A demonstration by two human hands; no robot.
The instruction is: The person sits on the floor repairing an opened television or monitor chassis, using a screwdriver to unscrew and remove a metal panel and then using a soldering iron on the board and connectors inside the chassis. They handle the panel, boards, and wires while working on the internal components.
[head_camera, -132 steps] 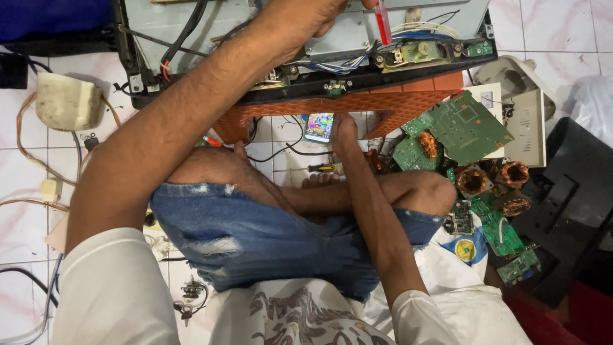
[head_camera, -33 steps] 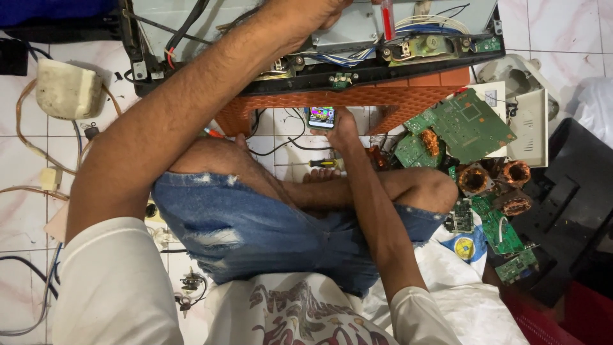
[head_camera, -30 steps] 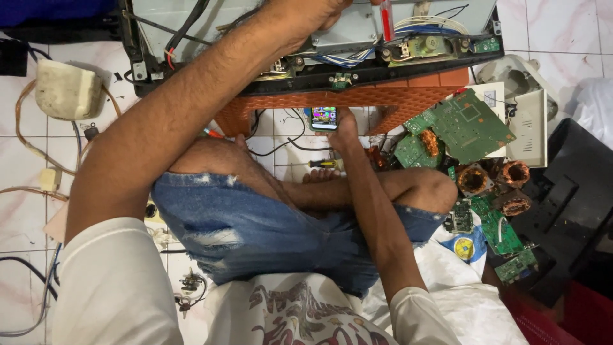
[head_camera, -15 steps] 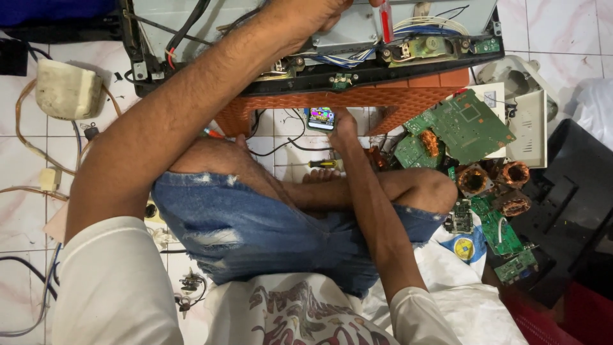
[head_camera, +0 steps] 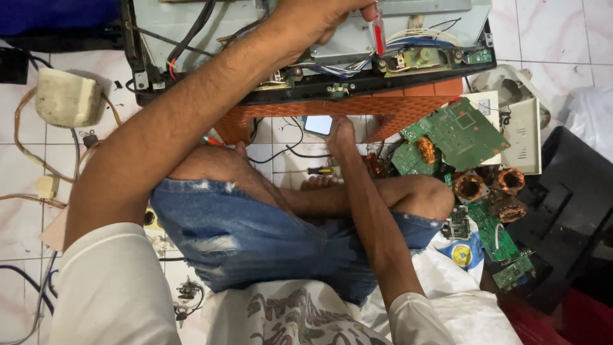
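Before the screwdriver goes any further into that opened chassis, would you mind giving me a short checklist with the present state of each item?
1. Left hand grips the red-handled screwdriver: ok.
2. Screwdriver tip seated on a screw: cannot tell, the tip is hidden among the parts.
3. Right hand holds the lit phone under the chassis edge: ok.
4. Opened chassis rests on the orange plastic stool: ok, though how steadily it rests cannot be told.
5. Loose wires clear of the tool: not ok, they lie close beside it.
6. Spare yellow-handled screwdriver on the floor by the leg: ok.
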